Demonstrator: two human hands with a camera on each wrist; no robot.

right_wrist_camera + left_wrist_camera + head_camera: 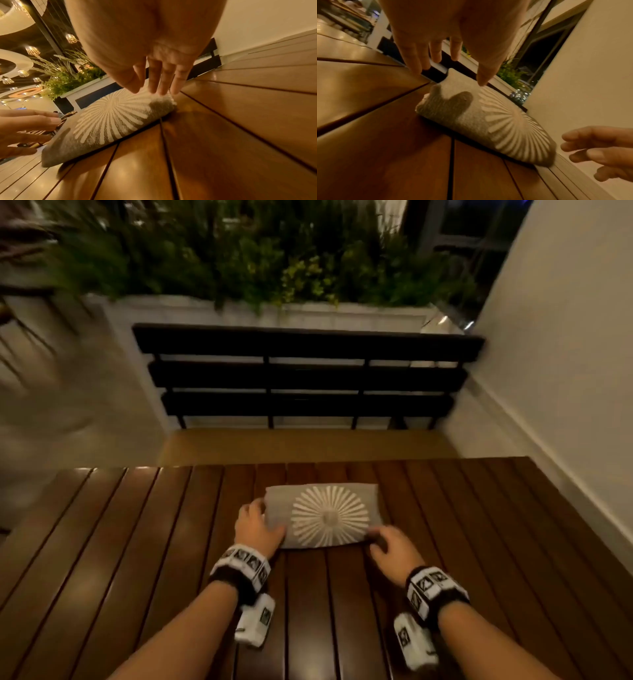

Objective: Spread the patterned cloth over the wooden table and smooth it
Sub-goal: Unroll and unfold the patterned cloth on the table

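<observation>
A folded grey cloth [323,515] with a white sunburst pattern lies on the slatted wooden table [137,542], near its far edge. My left hand [258,522] is at the cloth's left end with straight, spread fingers. In the left wrist view that hand [452,54] hovers just over the cloth [488,121], with the thumb tip at its surface. My right hand [383,539] is at the cloth's near right corner. Its straight fingertips [159,89] touch the cloth's right end [111,119]. Neither hand grips the fabric.
Just beyond the table's far edge stands a black slatted bench [308,374]. Behind it is a white planter [342,316] full of green plants. A cream wall [565,337] runs close along the table's right side. Bare slats extend left and toward me.
</observation>
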